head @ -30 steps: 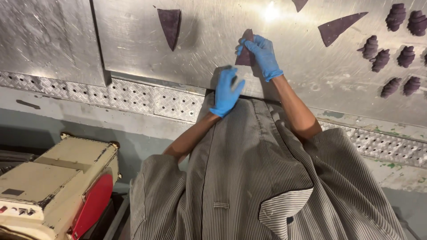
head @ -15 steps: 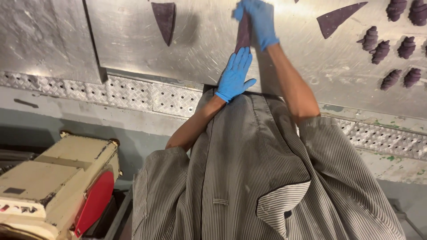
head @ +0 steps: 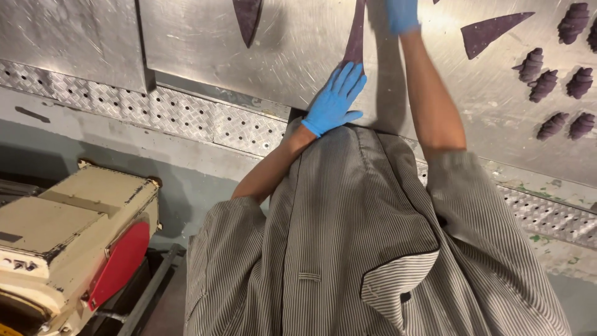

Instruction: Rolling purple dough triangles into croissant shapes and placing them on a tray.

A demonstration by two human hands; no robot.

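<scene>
Bright overhead light throws white glare across the scratched steel counter, strongest at its far edge. The raised forearm casts a soft shadow beside it. Below the counter's near edge the floor lies dim. Focus is fairly sharp throughout.

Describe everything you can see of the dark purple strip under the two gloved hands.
The dark purple strip is a narrow, flat, matte piece, like cloth or felt, lying lengthwise on the scratched metal table. Its far end leaves the frame. The left hand, in a blue glove, lies flat at its near end; the right hand, also gloved, rests beside its upper part.
</scene>
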